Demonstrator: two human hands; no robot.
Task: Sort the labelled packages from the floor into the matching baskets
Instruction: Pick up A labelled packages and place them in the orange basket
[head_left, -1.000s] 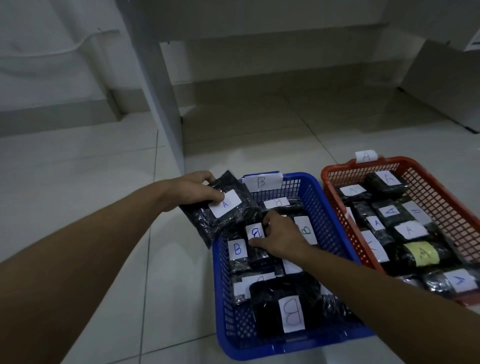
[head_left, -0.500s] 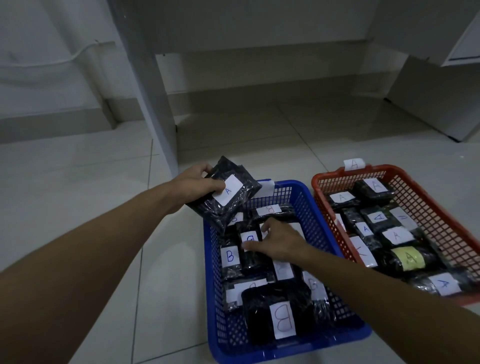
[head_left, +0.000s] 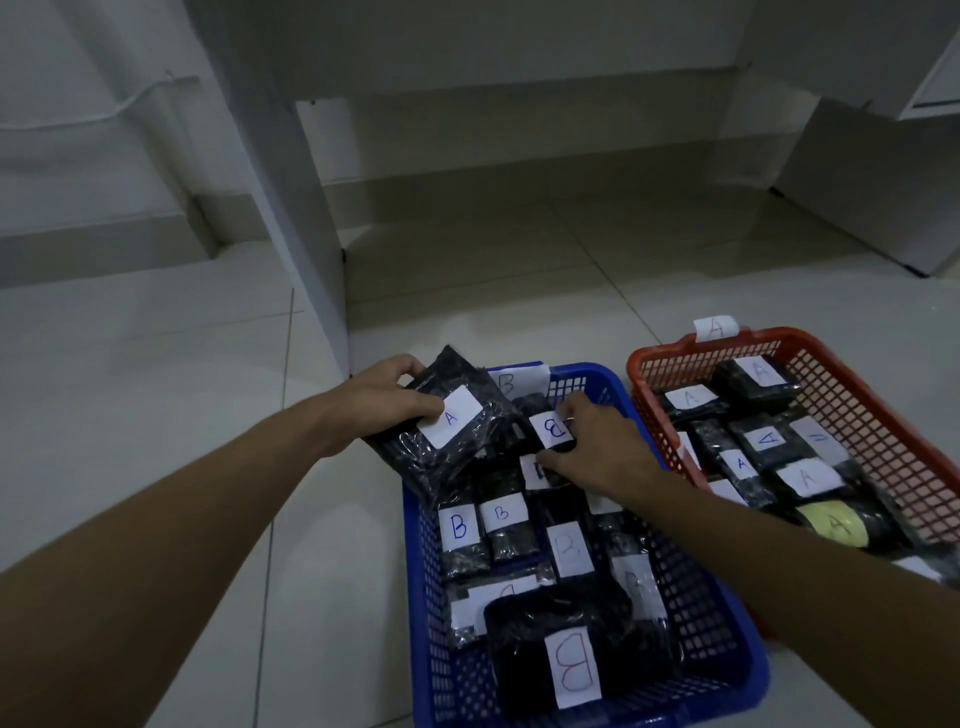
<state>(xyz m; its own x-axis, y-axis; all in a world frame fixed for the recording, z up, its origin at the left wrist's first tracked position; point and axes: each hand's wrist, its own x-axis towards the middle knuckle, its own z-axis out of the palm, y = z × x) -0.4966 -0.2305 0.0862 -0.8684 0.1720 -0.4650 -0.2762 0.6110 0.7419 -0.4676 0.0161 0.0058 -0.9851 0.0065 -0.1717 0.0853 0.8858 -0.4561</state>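
We are over two baskets set side by side on the tiled floor (head_left: 156, 415): the blue basket (head_left: 737, 670), tagged B and filled with black B-labelled packs, and to its right the red basket (head_left: 883, 415), tagged A and filled with A packs. The move we judge to come next turns on one thing: the A-labelled package (head_left: 447, 431) in our left hand (head_left: 384, 400) hangs over the far left corner of the blue basket, the wrong one, and its home lies well off to the right, across that basket's full width. Its long axis runs diagonally, far-right to near-left. Our left hand is closed on its upper edge, thumb by the label. Our right hand (head_left: 597, 447) sits between package and red basket, fingers curled down on a B-labelled package (head_left: 550, 428) near the blue basket's far edge; whether it truly grips we cannot tell. That right forearm crosses the direct path, so we would probably pass the pack over it.
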